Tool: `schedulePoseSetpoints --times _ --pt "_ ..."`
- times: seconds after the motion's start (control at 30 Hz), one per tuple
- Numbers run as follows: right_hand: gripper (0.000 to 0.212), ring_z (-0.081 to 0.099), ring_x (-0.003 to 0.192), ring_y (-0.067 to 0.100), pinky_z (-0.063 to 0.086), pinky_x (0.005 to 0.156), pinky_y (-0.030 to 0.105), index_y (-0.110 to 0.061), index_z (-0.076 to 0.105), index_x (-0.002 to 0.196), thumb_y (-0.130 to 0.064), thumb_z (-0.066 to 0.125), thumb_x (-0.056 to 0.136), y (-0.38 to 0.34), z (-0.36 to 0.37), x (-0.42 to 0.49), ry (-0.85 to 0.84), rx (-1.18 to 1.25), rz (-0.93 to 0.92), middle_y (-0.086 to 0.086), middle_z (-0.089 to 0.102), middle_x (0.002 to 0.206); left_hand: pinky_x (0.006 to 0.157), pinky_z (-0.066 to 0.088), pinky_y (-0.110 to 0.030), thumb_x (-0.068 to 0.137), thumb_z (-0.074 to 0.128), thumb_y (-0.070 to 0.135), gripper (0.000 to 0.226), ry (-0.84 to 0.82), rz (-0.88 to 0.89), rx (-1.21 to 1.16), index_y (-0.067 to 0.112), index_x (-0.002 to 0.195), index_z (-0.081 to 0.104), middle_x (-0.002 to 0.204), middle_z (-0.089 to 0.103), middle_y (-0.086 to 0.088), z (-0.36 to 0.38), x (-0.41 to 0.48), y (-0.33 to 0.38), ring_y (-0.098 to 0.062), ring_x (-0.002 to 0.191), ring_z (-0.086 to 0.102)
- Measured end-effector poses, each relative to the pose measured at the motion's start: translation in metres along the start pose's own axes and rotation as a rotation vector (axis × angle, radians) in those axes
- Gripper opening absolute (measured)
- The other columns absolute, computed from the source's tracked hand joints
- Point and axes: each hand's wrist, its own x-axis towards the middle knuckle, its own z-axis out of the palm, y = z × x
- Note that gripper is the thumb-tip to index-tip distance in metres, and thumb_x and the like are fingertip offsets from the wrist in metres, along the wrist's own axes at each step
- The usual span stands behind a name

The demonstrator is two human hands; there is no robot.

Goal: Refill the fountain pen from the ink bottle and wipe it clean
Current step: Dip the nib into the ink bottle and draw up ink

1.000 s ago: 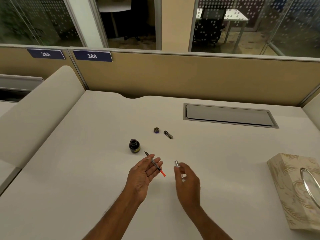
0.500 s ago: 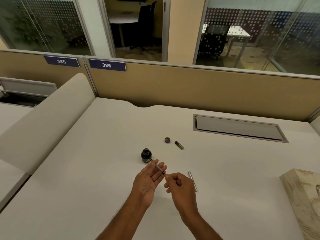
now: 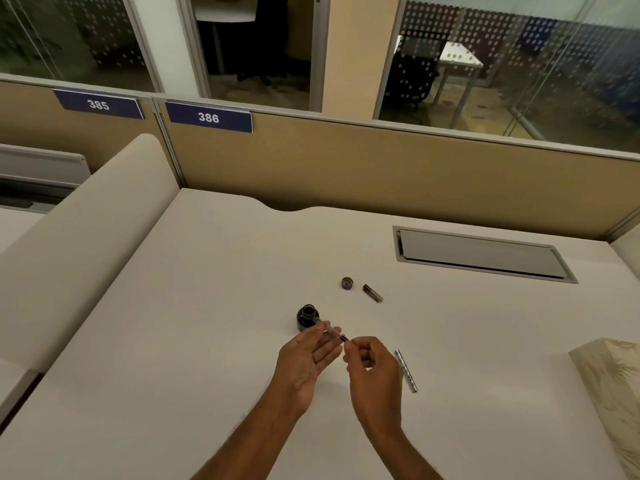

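Two dark blue number plates with white digits are fixed along the top edge of the tan desk partition. The left plate (image 3: 98, 104) reads "385"; the plate beside it (image 3: 209, 117) reads "386". No other writing is legible.

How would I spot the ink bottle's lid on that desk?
Start at the grey hatch set into the desk, then look left and nearer. The lid lies beside a short dark pen cap, beyond the open ink bottle. It is the only small round, brassy ring.
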Motion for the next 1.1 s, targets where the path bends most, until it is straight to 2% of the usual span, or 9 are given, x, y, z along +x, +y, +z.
schedulePoseSetpoints --times 0.13,0.3,0.43,0.57,0.73,0.87,1.0,1.1 --pt "0.017 0.066 0.074 0.004 0.050 0.064 0.019 -0.033 0.064 0.079 -0.024 0.066 0.094 0.002 0.003 0.007 0.003 -0.023 -0.045 -0.019 0.071 0.079 0.076 0.064 -0.028 0.098 0.067 0.019 0.020 0.057 0.123 0.177 0.004 0.108 0.074 0.100 0.081 -0.016 0.002 -0.001 -0.001 -0.029 0.095 0.079" --pt "0.016 0.066 0.075 0.005 0.054 0.065 0.026 -0.032 0.065 0.081 -0.024 0.066 0.094 0.004 0.009 0.013 -0.006 -0.050 -0.117 -0.019 0.069 0.080 0.076 0.061 -0.022 0.096 0.068 0.017 0.013 0.181 0.346 0.403 0.012 0.101 0.079 0.089 0.082 -0.004 0.001 0.001 -0.007 -0.019 0.088 0.079" --pt "0.013 0.066 0.075 0.005 0.054 0.064 0.026 -0.032 0.065 0.084 -0.024 0.066 0.094 0.007 0.015 0.016 -0.006 -0.075 -0.153 -0.018 0.068 0.073 0.074 0.060 -0.020 0.096 0.070 0.018 0.012 0.229 0.401 0.482 0.014 0.100 0.080 0.085 0.082 0.001 -0.004 0.007 -0.007 -0.014 0.084 0.078" --pt "0.011 0.066 0.076 0.005 0.052 0.064 0.022 -0.031 0.065 0.087 -0.023 0.066 0.095 0.008 0.019 0.018 -0.010 -0.098 -0.176 -0.018 0.069 0.074 0.078 0.063 -0.026 0.098 0.067 0.022 0.016 0.202 0.318 0.402 0.011 0.101 0.079 0.091 0.082 -0.004 -0.008 0.013 -0.004 -0.021 0.088 0.079" --pt "0.009 0.067 0.076 0.008 0.052 0.063 0.022 -0.030 0.066 0.090 -0.022 0.065 0.095 0.012 0.021 0.020 -0.029 -0.143 -0.211 -0.016 0.069 0.077 0.072 0.063 -0.028 0.094 0.072 0.024 0.026 0.077 0.063 0.027 0.003 0.107 0.076 0.101 0.080 -0.019 -0.006 0.018 0.002 -0.029 0.094 0.079" --pt "0.008 0.066 0.075 0.008 0.051 0.062 0.019 -0.027 0.068 0.093 -0.020 0.065 0.095 0.012 0.023 0.022 -0.030 -0.176 -0.253 -0.017 0.069 0.079 0.079 0.065 -0.036 0.094 0.070 0.020 0.034 0.040 -0.046 -0.196 -0.002 0.120 0.068 0.113 0.077 -0.023 -0.005 0.027 0.005 -0.030 0.100 0.077" --pt "0.007 0.066 0.075 0.007 0.052 0.062 0.020 -0.026 0.069 0.094 -0.020 0.065 0.096 0.011 0.024 0.026 -0.026 -0.193 -0.270 -0.017 0.069 0.080 0.090 0.062 -0.041 0.094 0.070 0.017 0.035 0.031 -0.084 -0.253 -0.003 0.123 0.066 0.116 0.076 -0.023 -0.005 0.033 0.003 -0.032 0.103 0.076" --pt "0.007 0.066 0.075 0.007 0.053 0.062 0.021 -0.027 0.069 0.095 -0.021 0.065 0.095 0.013 0.025 0.028 -0.020 -0.199 -0.271 -0.018 0.069 0.081 0.081 0.065 -0.037 0.094 0.070 0.016 0.028 0.047 -0.039 -0.169 -0.002 0.117 0.071 0.111 0.077 -0.023 -0.007 0.034 0.001 -0.032 0.100 0.077"
